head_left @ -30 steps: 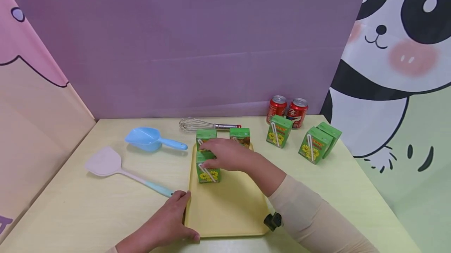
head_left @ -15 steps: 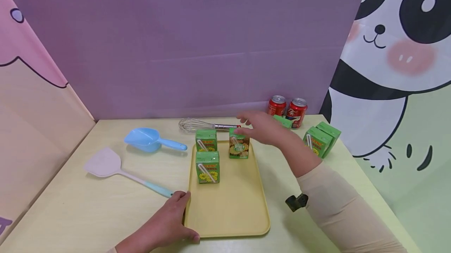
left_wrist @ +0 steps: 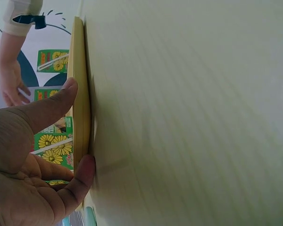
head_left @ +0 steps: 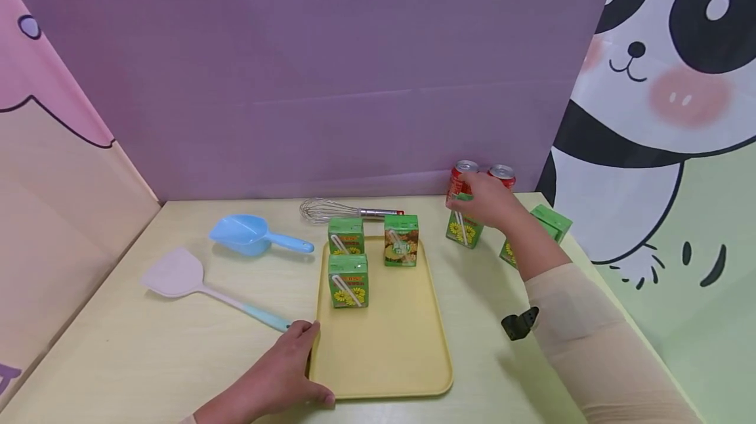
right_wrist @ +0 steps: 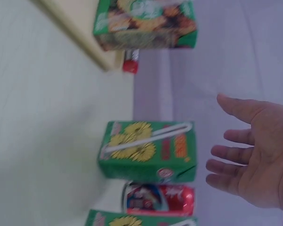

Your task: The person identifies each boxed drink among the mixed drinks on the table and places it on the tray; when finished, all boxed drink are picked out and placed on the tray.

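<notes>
My left hand [head_left: 282, 366] holds the near left corner of a yellow tray [head_left: 392, 345]; in the left wrist view thumb and fingertips lie along its rim [left_wrist: 79, 61]. Two green juice boxes with yellow flowers stand on the tray's left side, the nearer juice box [head_left: 348, 285] in front. A third carton [head_left: 401, 243], with a brown picture, stands at the far right. My right hand [head_left: 487, 199] hovers over another flowered juice box [head_left: 464, 232] on the table. In the right wrist view its fingers are spread, with a gap to that box.
Two red soda cans, one can [head_left: 466, 168] partly behind my right hand, stand at the back. More green juice boxes [head_left: 552, 219] are at the right. A whisk [head_left: 336, 210], a blue scoop [head_left: 248, 235] and a pale spatula [head_left: 183, 273] lie behind and left of the tray.
My right hand has left the juice boxes on the tray and moved right, over the carton in front of the cans. The left hand and the tray have stayed in place.
</notes>
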{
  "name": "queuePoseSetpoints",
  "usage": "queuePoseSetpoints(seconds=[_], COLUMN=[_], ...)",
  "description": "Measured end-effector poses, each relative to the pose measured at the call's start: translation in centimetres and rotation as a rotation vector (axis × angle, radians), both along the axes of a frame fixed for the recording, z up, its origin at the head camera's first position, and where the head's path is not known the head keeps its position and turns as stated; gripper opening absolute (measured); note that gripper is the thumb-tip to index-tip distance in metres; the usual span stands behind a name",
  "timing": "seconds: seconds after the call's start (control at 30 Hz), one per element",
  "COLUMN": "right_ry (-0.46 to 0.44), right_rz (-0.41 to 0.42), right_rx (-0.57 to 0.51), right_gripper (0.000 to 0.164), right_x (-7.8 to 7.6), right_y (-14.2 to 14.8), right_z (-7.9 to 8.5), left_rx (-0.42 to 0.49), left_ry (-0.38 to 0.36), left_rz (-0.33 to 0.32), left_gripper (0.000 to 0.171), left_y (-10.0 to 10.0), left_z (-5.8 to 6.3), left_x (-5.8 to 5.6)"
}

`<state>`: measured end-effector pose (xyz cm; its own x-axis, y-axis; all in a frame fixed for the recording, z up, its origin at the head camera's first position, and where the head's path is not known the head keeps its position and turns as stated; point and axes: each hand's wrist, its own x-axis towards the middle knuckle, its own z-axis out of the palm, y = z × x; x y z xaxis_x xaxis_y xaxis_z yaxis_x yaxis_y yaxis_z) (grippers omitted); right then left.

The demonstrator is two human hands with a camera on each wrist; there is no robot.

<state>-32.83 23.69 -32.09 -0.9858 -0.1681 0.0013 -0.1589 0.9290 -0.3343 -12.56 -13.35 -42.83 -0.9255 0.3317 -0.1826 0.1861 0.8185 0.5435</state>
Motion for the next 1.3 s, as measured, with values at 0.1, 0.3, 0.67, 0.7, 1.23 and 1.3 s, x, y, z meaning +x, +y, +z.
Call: queuePoseSetpoints(seconds=[0.1, 0.3, 0.67, 0.7, 1.23, 1.3], right_ry=[-0.029, -0.080, -0.083, -0.090, -0.052, -0.051], right_rz=[-0.047, -0.044, -0.097, -0.099, -0.028, -0.015], right_rx=[0.008, 0.034, 0.033, 0.027, 0.010, 0.012], right_gripper=[0.079, 0.080, 0.059, 0.058, 0.055, 0.057], right_x=[-0.5, -1.2, -1.1, -1.0, 1.6, 2.3], right_y=[0.7, 1.6, 1.8, 1.8, 0.9, 0.3], right_z=[-1.0, -2.8, -2.6, -2.5, -0.1, 0.3], left_rx=[-0.008, -0.026, -0.020, -0.021, -0.032, -0.030], left_ry=[-0.004, -0.024, -0.013, -0.014, -0.017, -0.017], left_rz=[-0.001, 0.002, 0.000, -0.001, 0.005, 0.006], left_gripper=[0.123, 0.124, 0.123, 0.123, 0.124, 0.124], left_y=[0.0, 0.1, 0.1, 0.1, 0.2, 0.2], left_z=[-0.1, -0.2, -0.1, -0.1, -0.1, -0.2], left_x=[-0.1, -0.3, -0.3, -0.4, -0.5, -0.5])
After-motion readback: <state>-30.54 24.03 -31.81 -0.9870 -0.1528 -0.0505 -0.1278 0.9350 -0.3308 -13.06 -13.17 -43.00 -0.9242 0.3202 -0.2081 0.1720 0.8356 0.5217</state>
